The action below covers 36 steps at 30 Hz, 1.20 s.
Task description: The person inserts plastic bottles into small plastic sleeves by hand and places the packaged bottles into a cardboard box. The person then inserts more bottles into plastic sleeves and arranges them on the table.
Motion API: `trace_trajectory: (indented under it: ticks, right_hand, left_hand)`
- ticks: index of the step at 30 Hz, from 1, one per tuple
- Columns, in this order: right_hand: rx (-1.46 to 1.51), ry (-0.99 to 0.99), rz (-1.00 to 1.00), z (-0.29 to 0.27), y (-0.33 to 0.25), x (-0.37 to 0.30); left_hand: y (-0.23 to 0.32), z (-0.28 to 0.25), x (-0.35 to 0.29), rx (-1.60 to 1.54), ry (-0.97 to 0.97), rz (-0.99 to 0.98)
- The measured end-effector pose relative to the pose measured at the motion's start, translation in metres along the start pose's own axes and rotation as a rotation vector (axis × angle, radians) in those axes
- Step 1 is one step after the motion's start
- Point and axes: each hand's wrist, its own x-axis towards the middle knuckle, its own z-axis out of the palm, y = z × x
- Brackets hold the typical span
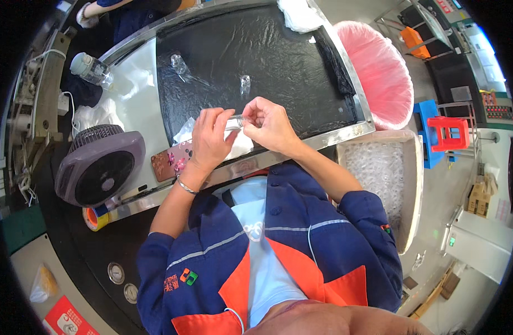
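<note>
A small clear plastic bottle-like piece [234,121] is held between my two hands over the near edge of the table. My left hand [209,137] has its fingers closed round one end. At the other end, my right hand [271,125] pinches it with thumb and fingers; the exact shape of that end is hidden by the fingertips. Another clear piece [245,85] lies on the black plastic sheet [284,56] just beyond my hands. Farther left on the sheet is one more clear piece [178,63]. Crumpled white material [243,146] lies below my hands.
A phone in a floral case [171,162] and a grey fan [100,166] are at left, with a clear bottle [92,70] behind. At right stand a pink-lined bin [376,72] and a white box [418,184] full of clear pieces. The table has a raised metal edge [323,137].
</note>
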Motion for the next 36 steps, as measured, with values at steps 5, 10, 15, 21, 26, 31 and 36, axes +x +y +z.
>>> trace_trajectory:
  ticks: [5, 10, 15, 21, 26, 31, 36]
  right_hand:
    - [0.05, -0.003, -0.262, -0.01, 0.001, -0.004]
    - [0.202, -0.074, -0.198, -0.013, -0.007, -0.009]
    - [0.472, -0.1, -0.03, -0.014, -0.011, -0.01]
    - [0.672, -0.123, 0.203, -0.014, -0.003, -0.007]
    - [0.731, -0.127, 0.25, -0.013, 0.004, -0.007]
    - [0.819, -0.221, 0.391, -0.018, 0.013, -0.005]
    - [0.233, -0.047, 0.105, 0.002, 0.007, -0.002]
  left_hand:
    - [-0.018, -0.02, 0.003, -0.99, -0.2, -0.598]
    - [-0.021, -0.024, -0.011, -1.203, -0.313, -0.646]
    - [0.002, -0.028, -0.016, -1.161, -0.066, -0.584]
    - [0.017, -0.032, -0.026, -0.831, 0.004, -0.487]
    - [0.024, -0.033, -0.024, -0.495, 0.076, -0.294]
    - [0.009, -0.021, -0.027, -0.102, 0.221, 0.215]
    - [-0.021, -0.003, -0.005, -0.009, 0.056, 0.042]
